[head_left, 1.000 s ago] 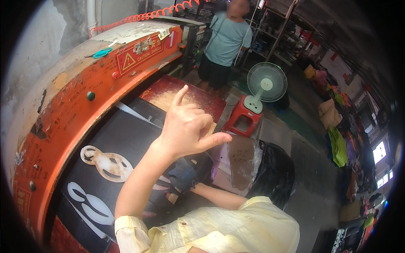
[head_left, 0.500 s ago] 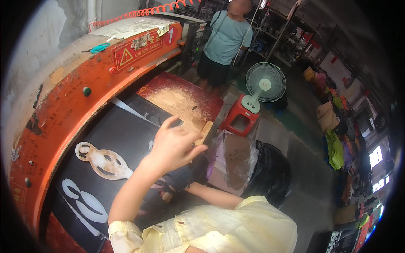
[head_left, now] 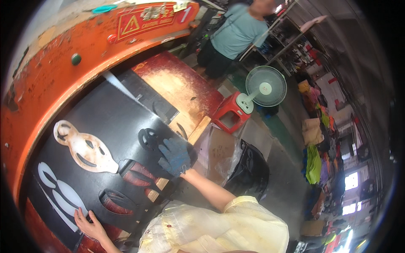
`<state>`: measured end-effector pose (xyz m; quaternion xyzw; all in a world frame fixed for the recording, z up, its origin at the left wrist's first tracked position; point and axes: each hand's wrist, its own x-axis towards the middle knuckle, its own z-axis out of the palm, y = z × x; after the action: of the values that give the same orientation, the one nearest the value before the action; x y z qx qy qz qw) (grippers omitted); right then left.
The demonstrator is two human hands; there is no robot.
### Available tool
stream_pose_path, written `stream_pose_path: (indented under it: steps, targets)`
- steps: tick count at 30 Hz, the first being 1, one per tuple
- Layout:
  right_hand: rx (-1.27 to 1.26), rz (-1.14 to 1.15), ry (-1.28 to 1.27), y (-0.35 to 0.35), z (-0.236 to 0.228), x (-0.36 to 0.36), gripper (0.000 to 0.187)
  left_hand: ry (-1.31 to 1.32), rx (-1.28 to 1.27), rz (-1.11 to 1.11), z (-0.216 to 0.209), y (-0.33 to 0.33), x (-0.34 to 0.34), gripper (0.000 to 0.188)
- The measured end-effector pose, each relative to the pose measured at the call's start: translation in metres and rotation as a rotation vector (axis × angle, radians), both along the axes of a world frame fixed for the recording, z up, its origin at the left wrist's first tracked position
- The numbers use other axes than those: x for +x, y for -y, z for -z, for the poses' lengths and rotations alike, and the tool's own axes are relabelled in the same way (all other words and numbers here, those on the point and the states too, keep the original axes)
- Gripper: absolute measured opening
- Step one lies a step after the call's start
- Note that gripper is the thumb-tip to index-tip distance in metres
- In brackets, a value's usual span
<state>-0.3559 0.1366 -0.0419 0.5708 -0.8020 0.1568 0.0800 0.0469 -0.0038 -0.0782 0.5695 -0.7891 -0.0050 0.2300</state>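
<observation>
The centre of the black sheet [head_left: 114, 122] is left open between the cut-out shapes, and a hand can be passed there. Toward the upper left of the frame, passage is closed off by the orange press housing [head_left: 63, 71] overhanging the sheet. The lower-left part of the sheet is taken up by a pale metal cutting die [head_left: 84, 147] and white cut-outs [head_left: 59, 198]. At the lower centre, room is narrowed by the gloved right hand [head_left: 174, 156] and the bare left hand [head_left: 90, 227]. Right of the bed, the floor is blocked by a red stool [head_left: 230, 116], a fan [head_left: 265, 86] and a black bag [head_left: 253, 164].
</observation>
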Motion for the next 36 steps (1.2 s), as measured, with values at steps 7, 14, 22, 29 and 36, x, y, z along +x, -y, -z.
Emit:
stream_pose_path:
  steps: [7,14,22,29,36]
  targets:
    - [-0.166,-0.020,-0.012,-0.004,0.030,-0.004,0.044,0.205,-0.026,-0.119,0.025,-0.011,0.009,0.046]
    - [-0.166,-0.023,-0.003,-0.002,0.029,-0.003,0.048,0.226,-0.073,-0.129,0.028,-0.011,0.006,0.047]
    - [-0.169,-0.026,-0.024,-0.004,0.034,-0.006,0.048,0.226,-0.072,-0.129,0.030,-0.010,0.006,0.048]
    - [-0.161,-0.029,-0.018,-0.002,0.030,-0.007,0.047,0.238,-0.051,-0.141,0.031,-0.012,0.007,0.048]
    - [-0.151,-0.017,-0.006,-0.003,0.039,-0.006,0.044,0.216,-0.073,-0.110,0.028,-0.008,0.005,0.047]
